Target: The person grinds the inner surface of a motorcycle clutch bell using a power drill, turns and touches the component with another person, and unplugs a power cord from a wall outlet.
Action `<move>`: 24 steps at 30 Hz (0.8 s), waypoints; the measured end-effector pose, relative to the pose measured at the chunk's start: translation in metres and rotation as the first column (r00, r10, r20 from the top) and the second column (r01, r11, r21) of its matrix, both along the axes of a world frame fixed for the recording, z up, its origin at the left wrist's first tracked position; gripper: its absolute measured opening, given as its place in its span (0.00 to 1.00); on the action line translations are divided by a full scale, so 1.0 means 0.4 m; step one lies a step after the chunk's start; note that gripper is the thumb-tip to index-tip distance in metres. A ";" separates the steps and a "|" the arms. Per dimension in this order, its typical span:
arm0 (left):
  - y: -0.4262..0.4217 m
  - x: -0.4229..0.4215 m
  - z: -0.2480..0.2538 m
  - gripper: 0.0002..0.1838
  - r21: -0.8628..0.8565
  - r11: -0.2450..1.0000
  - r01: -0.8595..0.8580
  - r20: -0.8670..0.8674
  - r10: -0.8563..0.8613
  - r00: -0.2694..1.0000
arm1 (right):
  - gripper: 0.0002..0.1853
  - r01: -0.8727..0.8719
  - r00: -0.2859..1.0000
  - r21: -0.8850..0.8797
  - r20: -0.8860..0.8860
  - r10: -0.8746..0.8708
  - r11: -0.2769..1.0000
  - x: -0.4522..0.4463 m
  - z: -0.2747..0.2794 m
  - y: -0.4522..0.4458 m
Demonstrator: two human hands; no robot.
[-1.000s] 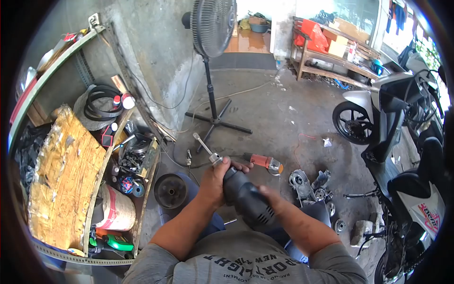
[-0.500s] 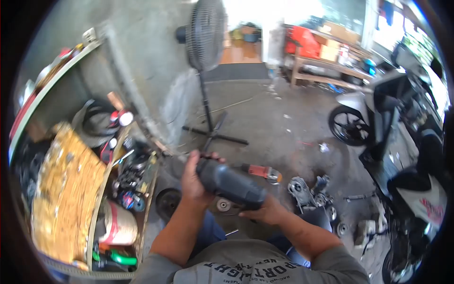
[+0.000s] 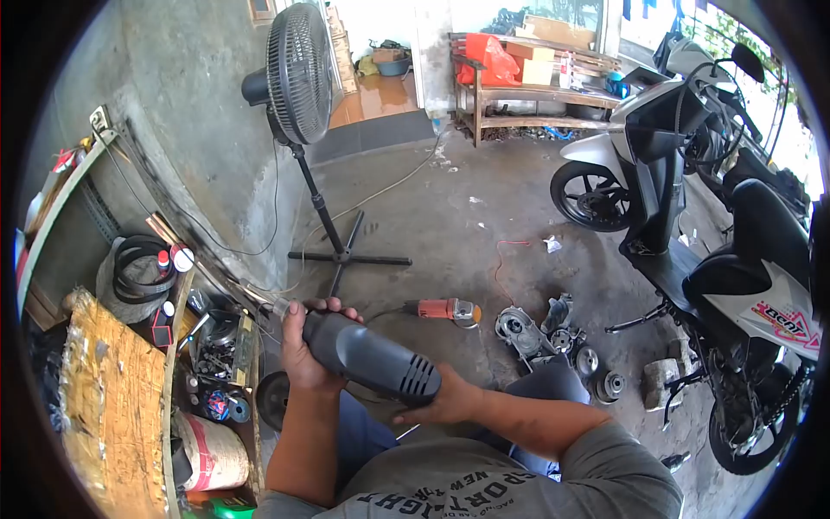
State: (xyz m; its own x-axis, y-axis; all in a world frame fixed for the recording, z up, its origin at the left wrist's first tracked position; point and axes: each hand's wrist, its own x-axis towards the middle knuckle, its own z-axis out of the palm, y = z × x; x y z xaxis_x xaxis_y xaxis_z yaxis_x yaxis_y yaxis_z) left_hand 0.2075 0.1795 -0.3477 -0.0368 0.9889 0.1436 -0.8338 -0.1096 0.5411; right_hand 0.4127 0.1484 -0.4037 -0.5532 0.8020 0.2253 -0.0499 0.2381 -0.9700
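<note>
A black power tool [image 3: 372, 353] with vent slots at its rear end lies slantwise across my lap, held in both hands; I cannot make out its exact kind. My left hand [image 3: 313, 359] wraps around its front part, thumb up, beside a short metallic tip [image 3: 281, 306]. Around the vented rear end, my right hand [image 3: 445, 396] is closed, its fingers partly hidden beneath the housing. On the floor beyond lies an orange angle grinder [image 3: 441, 309]. Right of that grinder are a metal engine cover [image 3: 519, 336] and a round metal part [image 3: 610, 386].
At left stands a cluttered shelf with a worn wooden board [image 3: 117, 381], black belts [image 3: 143, 268] and a white bucket [image 3: 212, 454]. A stand fan [image 3: 298, 73] rises ahead on a cross-shaped base. A scooter [image 3: 666, 190] is at right, a wooden bench [image 3: 471, 99] at the back.
The camera view has shifted, so the surroundings sit further left and the picture is sharper. Both hands keep hold of the black power tool, its vent slots now showing.
</note>
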 end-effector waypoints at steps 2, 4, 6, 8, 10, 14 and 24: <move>-0.004 0.002 -0.012 0.20 0.038 0.999 0.016 -0.017 -0.015 1.000 | 0.38 0.053 0.985 0.057 -0.166 -0.043 0.997 -0.004 -0.025 -0.002; -0.015 0.004 -0.012 0.20 -0.002 1.000 0.001 -0.109 -0.001 0.994 | 0.43 -0.061 0.980 -0.192 -0.197 0.022 0.979 -0.003 -0.092 0.011; -0.031 -0.008 -0.004 0.21 -0.074 0.997 -0.024 -0.296 0.001 0.955 | 0.43 0.011 0.989 -0.050 -0.148 -0.018 0.999 0.015 -0.097 0.016; -0.086 -0.069 0.019 0.24 0.006 0.996 -0.094 -0.823 0.059 0.565 | 0.42 0.074 0.988 0.059 -0.142 -0.065 0.996 0.036 -0.084 0.027; -0.147 -0.184 0.010 0.27 0.099 0.990 -0.102 -0.994 0.102 0.026 | 0.41 0.018 0.987 -0.001 -0.162 -0.018 1.000 0.054 -0.070 0.037; -0.222 -0.371 -0.089 0.25 0.241 0.774 -0.586 -0.820 -0.160 -0.550 | 0.41 0.058 0.952 -0.104 -0.293 -0.087 0.993 0.085 -0.051 0.062; -0.212 -0.404 -0.016 0.16 0.074 0.760 -0.646 -0.965 -0.110 -0.239 | 0.42 0.080 0.989 -0.044 -0.120 -0.085 0.996 0.085 -0.135 0.055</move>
State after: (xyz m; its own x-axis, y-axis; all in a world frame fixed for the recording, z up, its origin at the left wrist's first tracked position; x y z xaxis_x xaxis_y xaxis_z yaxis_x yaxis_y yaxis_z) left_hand 0.0460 0.0948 -0.3540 -0.5255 0.8478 0.0719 0.6626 0.3547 0.6597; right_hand 0.4468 0.1705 -0.4577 -0.4549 0.8532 0.2551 -0.1501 0.2089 -0.9663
